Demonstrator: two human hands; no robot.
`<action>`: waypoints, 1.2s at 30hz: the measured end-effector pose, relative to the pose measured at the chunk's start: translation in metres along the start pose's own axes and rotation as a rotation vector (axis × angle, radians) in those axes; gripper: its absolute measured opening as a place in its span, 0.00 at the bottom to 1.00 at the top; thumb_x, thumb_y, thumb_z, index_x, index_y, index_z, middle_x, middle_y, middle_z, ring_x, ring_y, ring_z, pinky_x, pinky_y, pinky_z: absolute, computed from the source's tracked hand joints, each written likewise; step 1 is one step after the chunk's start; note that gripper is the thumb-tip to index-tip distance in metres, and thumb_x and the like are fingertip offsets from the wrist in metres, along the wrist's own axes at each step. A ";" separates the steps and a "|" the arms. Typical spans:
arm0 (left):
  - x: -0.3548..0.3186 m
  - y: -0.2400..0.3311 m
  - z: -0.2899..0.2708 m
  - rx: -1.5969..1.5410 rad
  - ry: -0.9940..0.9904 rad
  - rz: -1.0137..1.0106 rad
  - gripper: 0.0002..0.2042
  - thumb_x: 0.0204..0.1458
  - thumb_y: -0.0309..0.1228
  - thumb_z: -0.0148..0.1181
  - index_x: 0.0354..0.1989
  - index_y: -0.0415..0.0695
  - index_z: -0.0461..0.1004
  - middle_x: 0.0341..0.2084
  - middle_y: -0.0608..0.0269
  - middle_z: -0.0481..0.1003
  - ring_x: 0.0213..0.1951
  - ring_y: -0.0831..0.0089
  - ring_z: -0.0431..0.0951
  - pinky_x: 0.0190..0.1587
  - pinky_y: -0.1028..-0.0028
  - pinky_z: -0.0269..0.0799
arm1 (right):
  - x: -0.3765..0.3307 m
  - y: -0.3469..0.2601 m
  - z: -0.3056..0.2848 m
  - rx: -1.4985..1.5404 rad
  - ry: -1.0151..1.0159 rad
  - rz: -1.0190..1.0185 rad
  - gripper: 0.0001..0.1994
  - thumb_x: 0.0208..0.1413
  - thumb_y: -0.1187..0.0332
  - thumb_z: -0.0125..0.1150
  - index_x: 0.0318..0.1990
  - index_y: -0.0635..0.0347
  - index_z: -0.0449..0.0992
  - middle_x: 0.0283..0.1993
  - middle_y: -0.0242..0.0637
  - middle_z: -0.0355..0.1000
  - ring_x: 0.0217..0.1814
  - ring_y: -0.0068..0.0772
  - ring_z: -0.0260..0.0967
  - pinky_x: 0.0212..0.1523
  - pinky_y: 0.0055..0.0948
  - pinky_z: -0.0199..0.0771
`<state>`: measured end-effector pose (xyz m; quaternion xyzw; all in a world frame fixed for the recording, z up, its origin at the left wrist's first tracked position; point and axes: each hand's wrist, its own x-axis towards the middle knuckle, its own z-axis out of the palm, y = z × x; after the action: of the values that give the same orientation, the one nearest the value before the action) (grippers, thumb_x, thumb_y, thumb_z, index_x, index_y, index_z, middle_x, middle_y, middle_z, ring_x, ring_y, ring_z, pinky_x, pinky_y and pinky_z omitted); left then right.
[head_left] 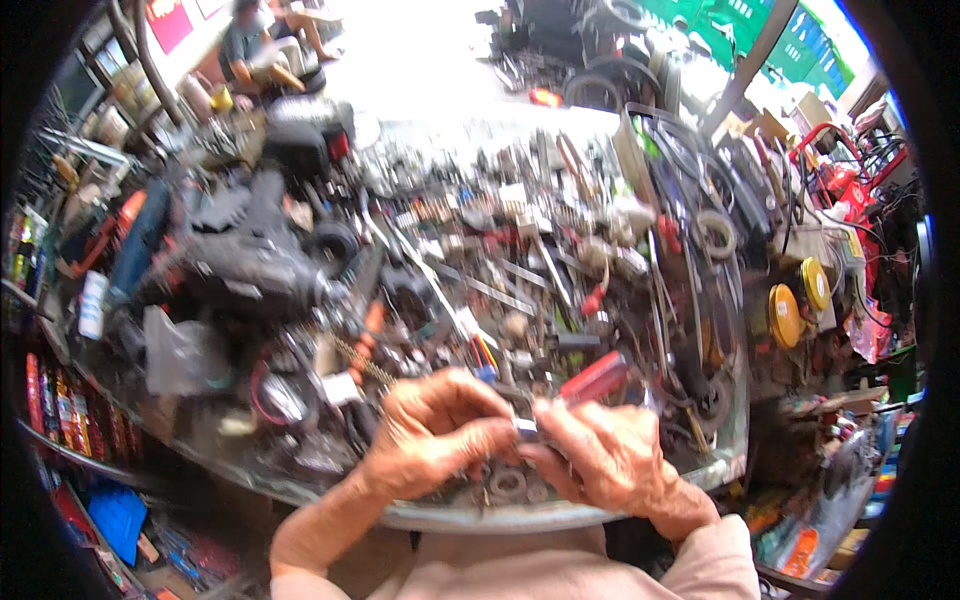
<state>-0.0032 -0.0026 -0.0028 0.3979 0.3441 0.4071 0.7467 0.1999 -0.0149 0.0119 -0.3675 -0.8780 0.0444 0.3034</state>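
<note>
My left hand (440,435) is closed, its thumb and index finger pinching a small pale metal piece (525,427) over the bench's near edge. From the right, my right hand (610,455) comes up close to the same piece, thumb and fingers drawn together. A red-handled tool (594,378), shaped like a screwdriver, slants up and away from the right fingers and seems to be held in them. Its shaft is hidden by the hand. Blur hides the exact form of the small piece. Below the fingertips lie some metal rings (507,483).
Tools and metal parts crowd the bench (430,516). A black power tool (250,272) and clear plastic bag (180,355) lie left. Cables and a tape roll (715,235) sit right, near yellow discs (785,315). Another person (265,50) sits far back left.
</note>
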 end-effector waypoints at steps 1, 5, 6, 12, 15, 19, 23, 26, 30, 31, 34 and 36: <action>-0.002 0.001 0.001 0.024 -0.004 -0.016 0.05 0.50 0.22 0.60 0.35 0.37 0.73 0.25 0.60 0.77 0.26 0.79 0.77 0.21 0.83 0.70 | -0.001 0.000 0.000 0.004 -0.011 -0.010 0.23 0.41 0.65 0.69 0.45 0.66 0.71 0.27 0.36 0.71 0.20 0.29 0.68 0.17 0.26 0.66; -0.010 0.005 0.001 0.005 -0.056 0.006 0.06 0.51 0.24 0.60 0.36 0.38 0.73 0.26 0.62 0.77 0.28 0.81 0.77 0.24 0.83 0.70 | 0.009 -0.009 -0.010 0.051 0.007 -0.049 0.19 0.42 0.69 0.68 0.42 0.64 0.70 0.27 0.36 0.71 0.21 0.30 0.71 0.17 0.25 0.69; -0.011 0.003 0.000 -0.001 -0.047 0.004 0.06 0.51 0.25 0.60 0.37 0.38 0.73 0.26 0.63 0.77 0.28 0.81 0.77 0.24 0.84 0.70 | 0.016 -0.012 -0.011 0.065 0.024 -0.065 0.19 0.42 0.69 0.68 0.41 0.64 0.70 0.27 0.36 0.71 0.20 0.30 0.72 0.16 0.25 0.69; -0.006 -0.007 -0.005 0.055 -0.138 -0.037 0.09 0.53 0.27 0.58 0.41 0.38 0.72 0.30 0.64 0.77 0.28 0.83 0.75 0.25 0.84 0.68 | 0.004 -0.009 -0.008 0.080 0.033 -0.093 0.19 0.41 0.69 0.68 0.41 0.62 0.70 0.27 0.35 0.71 0.18 0.29 0.69 0.14 0.25 0.64; -0.009 0.000 0.001 0.140 -0.094 0.010 0.11 0.50 0.23 0.59 0.42 0.39 0.71 0.28 0.66 0.75 0.26 0.83 0.72 0.26 0.83 0.68 | 0.009 -0.014 -0.014 0.149 0.082 -0.044 0.16 0.47 0.70 0.63 0.44 0.60 0.68 0.28 0.36 0.69 0.21 0.35 0.67 0.17 0.31 0.65; -0.009 0.003 0.004 0.217 -0.042 0.019 0.09 0.50 0.23 0.59 0.40 0.40 0.71 0.27 0.66 0.75 0.26 0.84 0.72 0.27 0.82 0.69 | 0.012 -0.015 -0.015 0.188 0.096 0.001 0.13 0.47 0.70 0.63 0.42 0.60 0.70 0.28 0.37 0.70 0.21 0.35 0.68 0.17 0.32 0.66; -0.009 0.008 0.007 0.228 -0.023 -0.025 0.04 0.54 0.27 0.56 0.36 0.41 0.71 0.23 0.67 0.74 0.22 0.84 0.70 0.23 0.83 0.66 | 0.013 -0.016 -0.017 0.254 0.059 0.059 0.11 0.48 0.71 0.62 0.40 0.59 0.71 0.28 0.37 0.70 0.21 0.37 0.69 0.18 0.33 0.67; -0.012 -0.002 0.002 0.170 -0.080 0.012 0.06 0.57 0.31 0.53 0.34 0.41 0.71 0.21 0.69 0.72 0.19 0.84 0.67 0.20 0.82 0.62 | 0.012 -0.019 -0.018 0.276 -0.007 0.079 0.10 0.47 0.71 0.62 0.39 0.58 0.72 0.30 0.39 0.71 0.22 0.40 0.70 0.19 0.33 0.68; -0.001 -0.023 -0.013 0.186 -0.181 0.021 0.11 0.60 0.36 0.49 0.31 0.42 0.71 0.18 0.71 0.70 0.17 0.85 0.65 0.20 0.83 0.61 | 0.011 -0.024 -0.019 0.229 -0.012 0.112 0.12 0.46 0.71 0.64 0.40 0.58 0.72 0.30 0.39 0.71 0.22 0.39 0.70 0.20 0.33 0.68; -0.001 -0.010 -0.003 0.093 -0.088 -0.061 0.06 0.58 0.31 0.52 0.33 0.42 0.70 0.21 0.70 0.71 0.20 0.84 0.68 0.22 0.84 0.63 | 0.011 -0.023 -0.017 0.222 -0.005 0.105 0.13 0.45 0.71 0.64 0.40 0.58 0.72 0.30 0.39 0.72 0.22 0.39 0.70 0.20 0.33 0.68; -0.007 0.011 0.009 -0.065 -0.103 0.051 0.04 0.54 0.24 0.55 0.37 0.41 0.69 0.27 0.68 0.72 0.26 0.84 0.72 0.25 0.84 0.66 | 0.014 -0.022 -0.018 0.223 -0.010 0.087 0.14 0.44 0.73 0.64 0.41 0.59 0.72 0.30 0.40 0.72 0.23 0.39 0.70 0.21 0.33 0.69; -0.007 0.004 0.005 -0.101 -0.108 0.073 0.09 0.51 0.19 0.56 0.41 0.41 0.68 0.30 0.66 0.72 0.31 0.82 0.72 0.31 0.82 0.69 | 0.013 -0.022 -0.017 0.226 -0.014 0.073 0.15 0.44 0.74 0.64 0.42 0.60 0.71 0.30 0.41 0.72 0.23 0.40 0.70 0.21 0.33 0.69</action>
<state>-0.0030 -0.0089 0.0039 0.3936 0.2675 0.4289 0.7679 0.1891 -0.0245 0.0383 -0.3624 -0.8556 0.1564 0.3350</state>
